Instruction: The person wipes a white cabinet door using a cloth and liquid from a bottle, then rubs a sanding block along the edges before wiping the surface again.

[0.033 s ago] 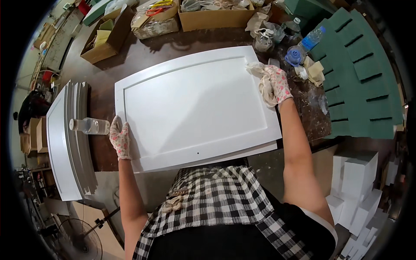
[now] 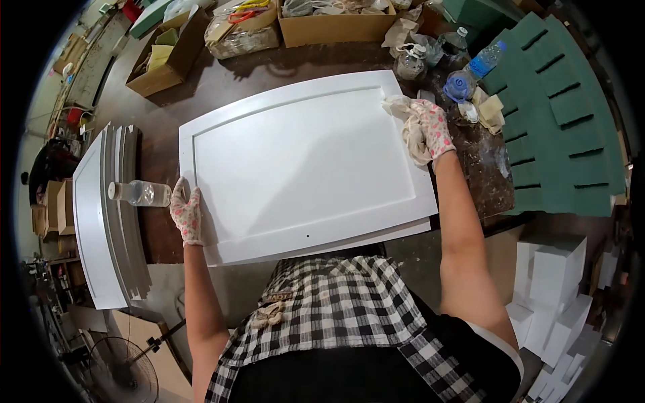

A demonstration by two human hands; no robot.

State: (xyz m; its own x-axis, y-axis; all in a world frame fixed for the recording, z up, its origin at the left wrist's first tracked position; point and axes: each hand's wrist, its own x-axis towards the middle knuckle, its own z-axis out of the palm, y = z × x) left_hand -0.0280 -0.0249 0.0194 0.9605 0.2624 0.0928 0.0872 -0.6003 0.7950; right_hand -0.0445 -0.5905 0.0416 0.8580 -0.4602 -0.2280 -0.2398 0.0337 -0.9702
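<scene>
A white cabinet door (image 2: 302, 161) with a recessed middle and a small dark hole near its front edge lies in front of me. Below it, the edge of another white panel (image 2: 403, 232) peeks out. My left hand (image 2: 187, 213), in a pink-spotted white glove, grips the door's left edge, thumb over the frame. In a matching glove, my right hand (image 2: 435, 129) is closed around a crumpled off-white rag (image 2: 415, 140), pressed against the door's right frame near the far corner. The palm side of each hand is hidden.
A clear bottle (image 2: 144, 193) lies near my left hand, beside stacked white panels (image 2: 101, 221). Cardboard boxes (image 2: 339, 30) line the far side. Bottles (image 2: 485, 62) and a glass jar (image 2: 410, 64) are at the far right, by slotted green foam (image 2: 561, 121). A fan (image 2: 124, 369) is lower left.
</scene>
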